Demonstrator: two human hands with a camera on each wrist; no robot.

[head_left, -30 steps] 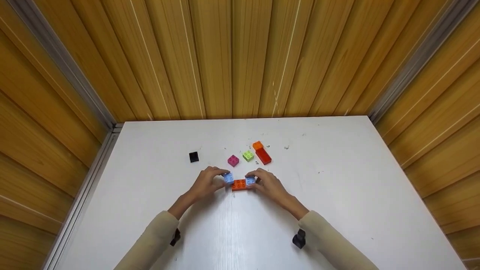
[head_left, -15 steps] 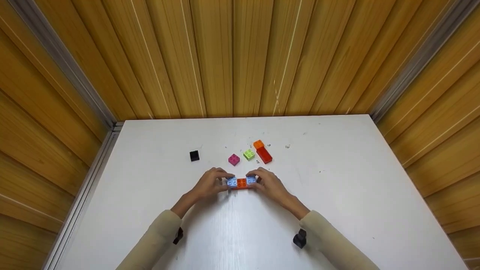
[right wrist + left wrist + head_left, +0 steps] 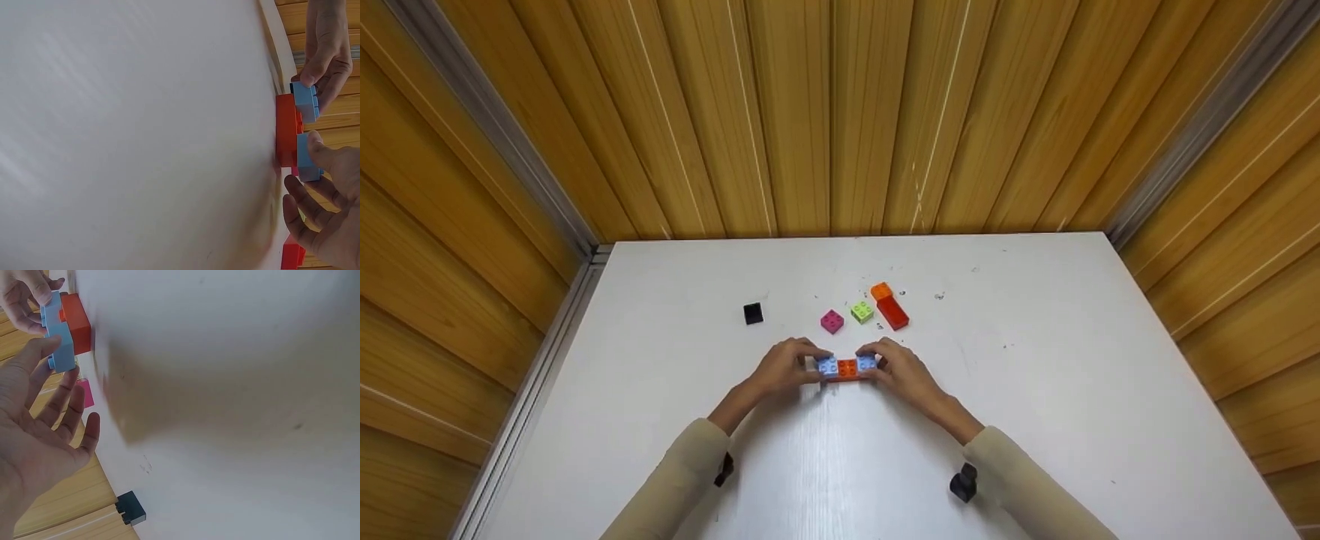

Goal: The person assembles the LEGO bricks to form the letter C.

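An orange-red building brick (image 3: 847, 369) lies on the white table between the hands, long side across. A light blue brick (image 3: 828, 367) sits over its left end, jutting slightly past it. My left hand (image 3: 781, 367) pinches that brick between thumb and fingers; in the left wrist view its other fingers (image 3: 91, 433) are spread below. The second light blue brick (image 3: 867, 363) sits over the right end, and my right hand (image 3: 904, 373) pinches it. In the right wrist view both blue bricks stand on the studded side of the orange-red brick (image 3: 286, 129), a gap between them.
Behind the hands lie a magenta brick (image 3: 832, 322), a lime green brick (image 3: 862, 312), and an orange brick (image 3: 881, 292) against a longer red brick (image 3: 893, 313). Farther left is a black brick (image 3: 753, 313). Wood-look panels (image 3: 855, 120) rise behind the table (image 3: 1035, 375).
The left hand has brought its light blue brick rightward and straightened it from a tilt onto the left end of the orange-red brick. The right hand has kept its grip.
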